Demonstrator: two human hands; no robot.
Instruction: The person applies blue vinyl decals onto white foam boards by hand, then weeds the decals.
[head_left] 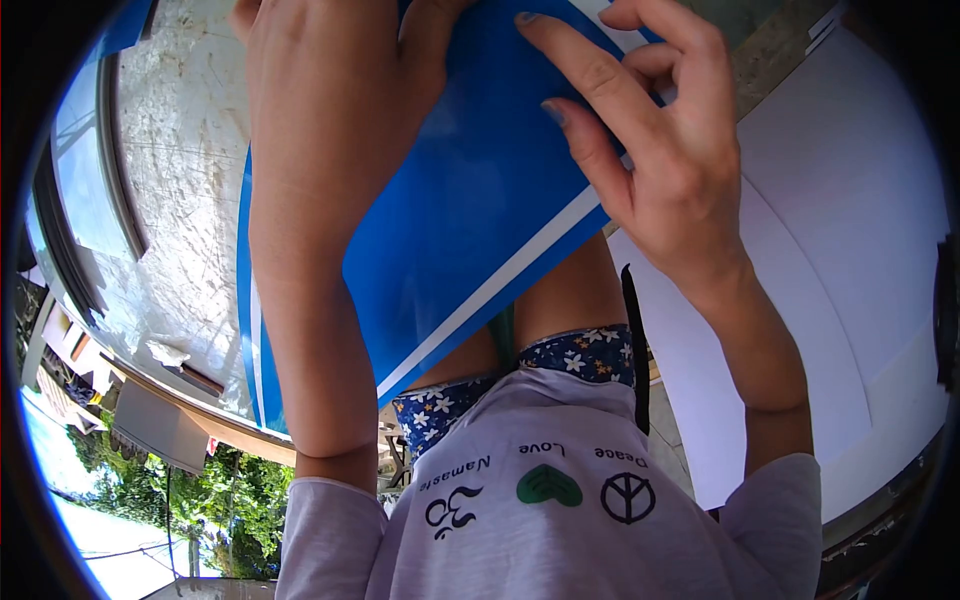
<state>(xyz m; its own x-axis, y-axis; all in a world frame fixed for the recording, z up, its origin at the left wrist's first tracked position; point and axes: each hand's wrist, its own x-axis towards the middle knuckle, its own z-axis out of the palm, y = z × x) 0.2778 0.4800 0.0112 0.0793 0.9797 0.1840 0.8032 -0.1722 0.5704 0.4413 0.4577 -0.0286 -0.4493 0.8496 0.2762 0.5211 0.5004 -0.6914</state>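
A glossy blue sheet point(470, 200) with white stripes spans the worktop's edge and hangs over my lap. Across its upper left part lies my left hand point(335, 70), back upward; its fingertips run out of the top of the view, so its grip is hidden. At the sheet's upper right is my right hand point(665, 140). Its thumb and index finger are spread apart over the blue surface, with the other fingers bent near the white stripe. Whether its fingertips press on the sheet is hard to tell.
The scuffed pale worktop point(190, 170) extends to the left, with dark-edged frame pieces point(115, 160) on it. To the right lie large white sheets point(800, 300), overlapping each other. Green foliage point(240, 510) shows beyond the worktop at lower left.
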